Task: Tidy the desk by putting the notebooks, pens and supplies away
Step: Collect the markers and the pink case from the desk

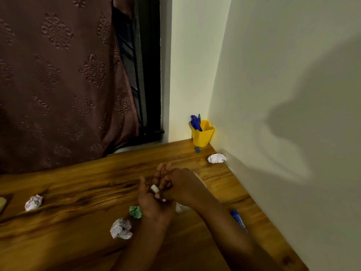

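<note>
Clock directions: read from the joined hands, twelve o'clock pointing away from the person.
Left hand (153, 204): comes up from six o'clock and lies palm up just above the desk (88, 184). Its fingers (161, 171) are fairly straight and close together, pointing to twelve, with the thumb spread out to the side.
Right hand (183, 184): reaches in from five o'clock with the forearm slanting across the desk. The back of the hand faces up over the left palm.
Right fingers (165, 185): curled down and pinching a small white piece (154, 188), which sticks out toward the left thumb. Blur hides what the piece is.
Yellow cup (204, 136): stands upright in the desk corner at one o'clock, holding blue pens (195, 123).
Blue sharpener (197, 150): lies just in front of the cup.
White paper ball (216, 158): at one o'clock, against the wall (273, 94).
Green paper ball (135, 211): beside the left wrist, at seven o'clock.
Lined paper ball (121, 228): just beyond the green one.
Far paper ball (33, 202): well apart, at nine o'clock.
Blue marker (238, 219): lies along the wall at four o'clock.
Curtain (58, 75): brown and patterned, hanging behind the desk.
</note>
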